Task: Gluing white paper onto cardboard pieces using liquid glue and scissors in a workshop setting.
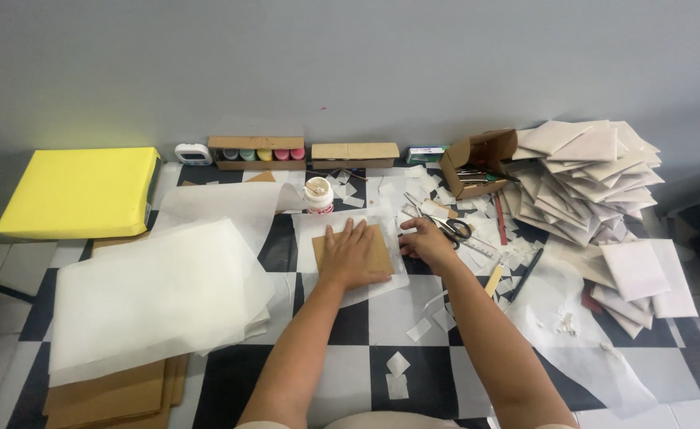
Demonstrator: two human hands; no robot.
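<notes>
My left hand point(350, 256) lies flat, fingers spread, on a brown cardboard piece point(380, 256) that rests on a sheet of thin white paper point(310, 238). To its right, my right hand point(427, 241) presses on that sheet's right edge with fingers curled; whether it pinches the paper I cannot tell. A small glue jar with a white lid point(318, 195) stands just behind the sheet. Black-handled scissors point(455, 230) lie right beside my right hand.
A stack of white sheets point(151, 294) over brown cardboard point(111, 393) lies at left, a yellow package point(80, 191) behind it. A heap of folded white envelopes point(592, 179), an open cardboard box point(477, 163), a ruler point(477, 246) and paper scraps point(397, 373) sit on the checkered floor.
</notes>
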